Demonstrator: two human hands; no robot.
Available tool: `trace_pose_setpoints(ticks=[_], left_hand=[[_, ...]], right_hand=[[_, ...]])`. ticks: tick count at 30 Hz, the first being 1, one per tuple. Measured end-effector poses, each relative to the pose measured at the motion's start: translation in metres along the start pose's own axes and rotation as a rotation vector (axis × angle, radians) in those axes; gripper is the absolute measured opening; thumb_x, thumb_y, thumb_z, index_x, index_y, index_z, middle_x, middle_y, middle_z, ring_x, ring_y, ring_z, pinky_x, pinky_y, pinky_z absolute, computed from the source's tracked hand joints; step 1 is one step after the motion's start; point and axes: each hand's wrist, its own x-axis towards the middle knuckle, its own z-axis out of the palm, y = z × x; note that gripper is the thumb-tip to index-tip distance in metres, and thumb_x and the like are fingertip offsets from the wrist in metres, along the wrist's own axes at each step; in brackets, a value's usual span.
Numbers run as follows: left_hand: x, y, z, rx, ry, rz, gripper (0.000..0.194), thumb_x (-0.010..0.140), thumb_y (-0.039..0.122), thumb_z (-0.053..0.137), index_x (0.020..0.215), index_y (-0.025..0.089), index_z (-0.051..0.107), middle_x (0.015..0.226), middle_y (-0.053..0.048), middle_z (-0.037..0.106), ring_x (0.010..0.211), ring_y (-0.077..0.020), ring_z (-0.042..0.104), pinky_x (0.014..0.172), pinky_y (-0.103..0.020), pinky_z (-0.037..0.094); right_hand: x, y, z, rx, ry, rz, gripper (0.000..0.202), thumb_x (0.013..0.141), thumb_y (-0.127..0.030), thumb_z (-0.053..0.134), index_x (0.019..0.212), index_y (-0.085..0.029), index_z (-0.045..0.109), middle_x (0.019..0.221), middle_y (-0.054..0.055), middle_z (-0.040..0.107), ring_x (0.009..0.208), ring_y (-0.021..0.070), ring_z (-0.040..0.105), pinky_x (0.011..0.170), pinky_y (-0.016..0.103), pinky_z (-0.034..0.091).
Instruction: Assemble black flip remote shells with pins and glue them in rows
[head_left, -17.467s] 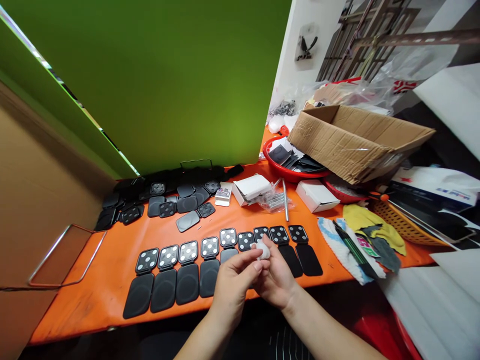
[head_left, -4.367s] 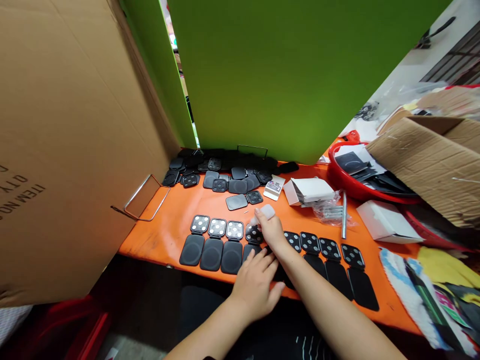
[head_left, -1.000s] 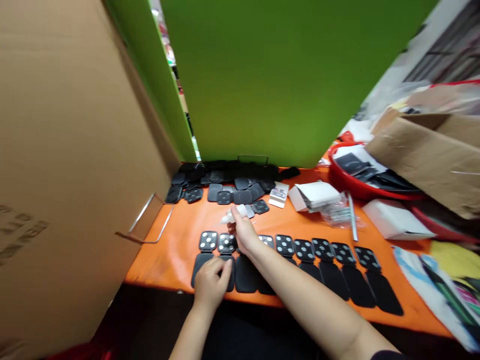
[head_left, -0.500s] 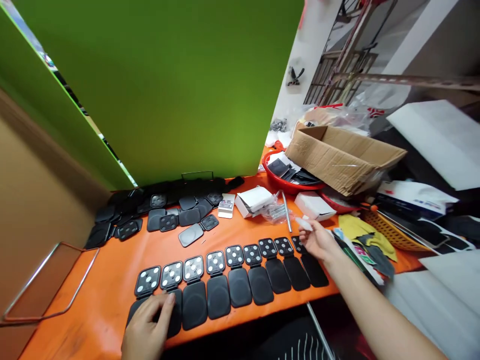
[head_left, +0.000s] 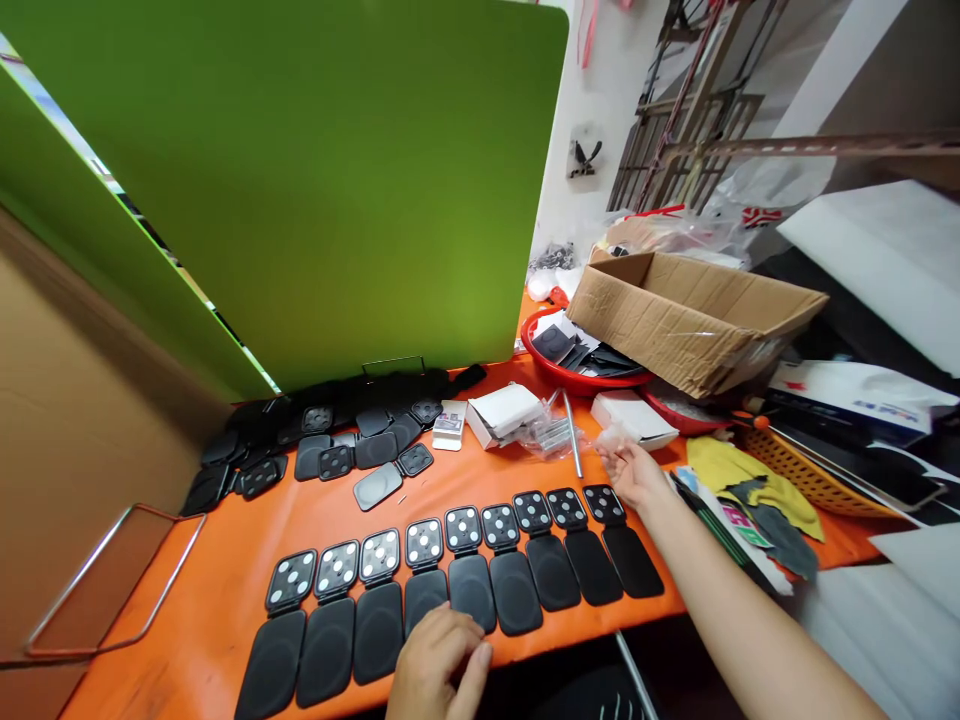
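A row of several hinged black folding pads (head_left: 335, 640) lies opened out near the front edge of the orange table. Their upper square flaps (head_left: 380, 553) carry round pale dots; the lower panels are plain black. My left hand (head_left: 439, 660) is over the lower panels near the middle of the row, fingers loosely curled and thumb apart, with nothing seen in it. Beyond the right end of the row, my right hand (head_left: 630, 475) has its fingertips closed on a small translucent white plastic piece (head_left: 613, 438), whose exact kind I cannot make out. It is close to a white box (head_left: 634, 418).
More black pads (head_left: 379, 450) lie loosely piled at the back left. A white carton (head_left: 504, 412), a clear bag of metal parts (head_left: 551, 435) and a metal rod (head_left: 573, 440) are behind the row. A cardboard box (head_left: 675, 320) leans beside a red basin (head_left: 577, 375).
My left hand has moved right along the row, uncovering the leftmost panels. My right hand has shifted slightly up and away from the last pad, still with the plastic piece. The view has tilted slightly.
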Motion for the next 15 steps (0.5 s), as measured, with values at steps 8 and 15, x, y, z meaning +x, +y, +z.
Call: trace_pose_setpoints(ticks=[8,15], left_hand=[[-0.006,-0.013,0.017,0.015,0.081,0.024,0.013,0.082,0.019,0.053,0.091,0.022,0.063,0.086,-0.007,0.068,0.080,-0.0189,0.066,0.069,-0.027,0.055],[-0.011,-0.017,0.029,0.080,0.105,0.058,0.015,0.081,0.020,0.055,0.093,0.023,0.063,0.087,-0.007,0.069,0.079,-0.0195,0.066,0.070,-0.028,0.055]], right_hand=[[-0.046,0.012,-0.025,-0.012,0.122,-0.077,0.012,0.078,-0.014,0.059,0.070,-0.019,0.051,0.053,-0.004,0.055,0.043,0.0073,0.053,0.037,0.012,0.043],[-0.070,0.028,-0.014,-0.246,-0.043,-0.292,0.028,0.063,-0.036,0.075,0.068,-0.017,0.055,0.057,-0.004,0.056,0.044,0.0055,0.047,0.040,0.014,0.039]])
